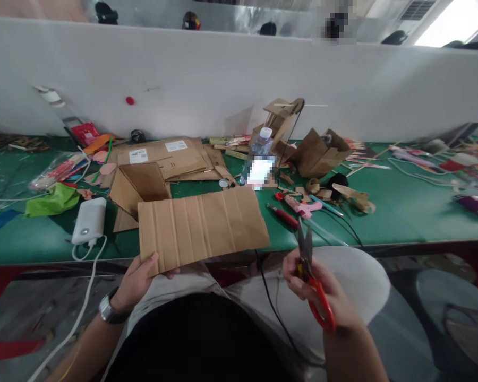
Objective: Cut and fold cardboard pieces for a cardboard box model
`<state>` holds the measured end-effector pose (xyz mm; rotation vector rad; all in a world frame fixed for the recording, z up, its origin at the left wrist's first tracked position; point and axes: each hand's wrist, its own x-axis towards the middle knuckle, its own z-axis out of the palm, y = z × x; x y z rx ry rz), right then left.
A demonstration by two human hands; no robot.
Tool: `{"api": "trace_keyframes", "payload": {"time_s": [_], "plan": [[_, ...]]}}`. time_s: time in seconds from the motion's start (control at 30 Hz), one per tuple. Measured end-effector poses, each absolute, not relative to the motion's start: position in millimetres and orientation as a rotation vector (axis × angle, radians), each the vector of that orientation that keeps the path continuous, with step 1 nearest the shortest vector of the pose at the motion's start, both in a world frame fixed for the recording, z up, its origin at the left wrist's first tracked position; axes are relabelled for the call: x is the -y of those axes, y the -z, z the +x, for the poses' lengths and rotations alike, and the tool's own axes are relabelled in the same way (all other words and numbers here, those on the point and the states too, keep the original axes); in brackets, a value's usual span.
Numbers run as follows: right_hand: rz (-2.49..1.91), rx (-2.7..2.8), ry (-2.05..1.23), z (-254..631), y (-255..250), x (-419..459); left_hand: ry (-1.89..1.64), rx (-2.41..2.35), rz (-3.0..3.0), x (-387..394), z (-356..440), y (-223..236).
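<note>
A creased, roughly rectangular piece of cardboard (pixel 207 225) is gripped at its lower left corner by my left hand (pixel 143 273), thumb on top and fingers underneath. It hangs over my lap and the table's front edge. Over my right thigh, my right hand (pixel 310 284) is closed around a pair of scissors (pixel 313 278) with red handles. Their blades point up and away from me, slightly apart, with nothing between them. Behind the sheet's left end stands a folded cardboard piece (pixel 143 183). A pink glue gun (pixel 302 206) and a red-handled tool (pixel 282 216) lie just beyond the scissors.
On the green table (pixel 402 212) a white power bank (pixel 90 220) with a cable sits at left, near a green bag (pixel 51 200). Flattened cardboard (pixel 171 156) lies behind. A bottle (pixel 261 142), a lit screen (pixel 258 172) and a cardboard box (pixel 321 154) stand toward the back.
</note>
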<state>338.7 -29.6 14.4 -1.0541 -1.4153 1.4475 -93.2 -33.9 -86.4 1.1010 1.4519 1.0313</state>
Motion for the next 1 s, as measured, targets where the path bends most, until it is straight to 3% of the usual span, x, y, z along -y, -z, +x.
{"api": "trace_keyframes", "payload": {"time_s": [0.13,0.3,0.43,0.73,1.0], "plan": [[-0.991,1.335,-1.747,311,-5,47,-1.017,-1.408,0.743,31,-81,71],[-0.967,1.254,-2.223,265,19,55,-1.057,-1.349,0.845,29,-74,65],[-1.007,1.436,-2.174,246,35,49,-1.128,-1.257,0.742,25,-64,57],[-0.97,1.073,-2.377,249,45,53,-1.337,-0.994,0.484,20,-43,43],[-0.899,0.951,-2.414,238,49,48,-1.351,-1.059,0.429,25,-42,46]]}}
